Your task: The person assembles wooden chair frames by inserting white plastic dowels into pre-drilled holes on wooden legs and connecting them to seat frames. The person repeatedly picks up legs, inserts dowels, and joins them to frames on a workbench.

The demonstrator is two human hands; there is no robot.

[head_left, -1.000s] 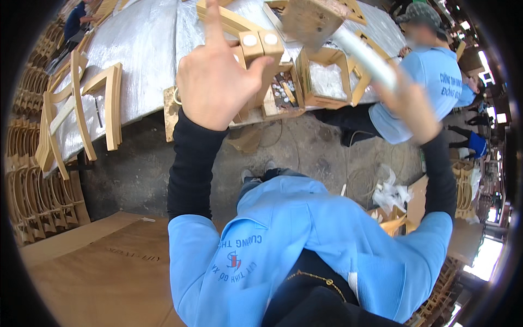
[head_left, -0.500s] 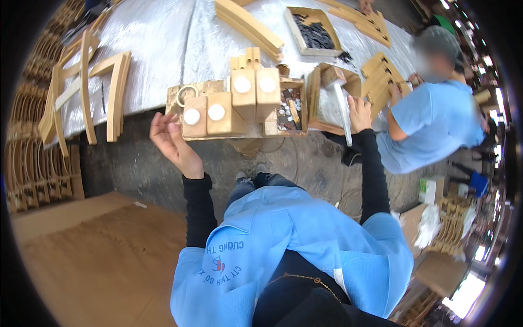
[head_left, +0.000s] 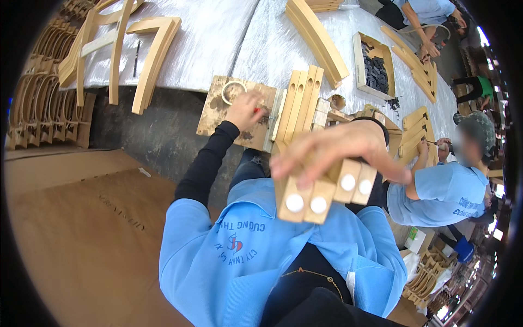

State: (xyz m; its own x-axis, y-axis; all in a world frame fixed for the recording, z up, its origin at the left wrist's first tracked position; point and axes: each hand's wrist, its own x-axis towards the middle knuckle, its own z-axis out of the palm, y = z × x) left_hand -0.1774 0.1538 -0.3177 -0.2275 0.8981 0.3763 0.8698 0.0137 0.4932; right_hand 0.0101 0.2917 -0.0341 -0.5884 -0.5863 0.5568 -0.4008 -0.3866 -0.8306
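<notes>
My left hand (head_left: 243,112) is low over a stained wooden board (head_left: 210,119), its fingers bent together at a small red spot (head_left: 256,110) too small to make out. Just beyond it on the board lies a pale ring (head_left: 224,96). My right hand (head_left: 343,147), large and blurred, arches across several square wooden legs, its fingers over their left side and its thumb to the right. The legs (head_left: 303,213) have white round pads (head_left: 295,203) on the ends facing me. Their lower parts cover some of my right forearm.
Long wooden pieces with holes (head_left: 299,98) rest beside the board. Curved wooden parts (head_left: 321,43) and a box of black pieces (head_left: 375,65) lie on the plastic-covered table (head_left: 218,32). Assembled frames (head_left: 114,60) stand left. A co-worker (head_left: 441,191) works at the right.
My left hand has come down onto the board. My right hand has left the white-handled tool and moved left over the legs. The legs have shifted right and toward me, uncovering the board.
</notes>
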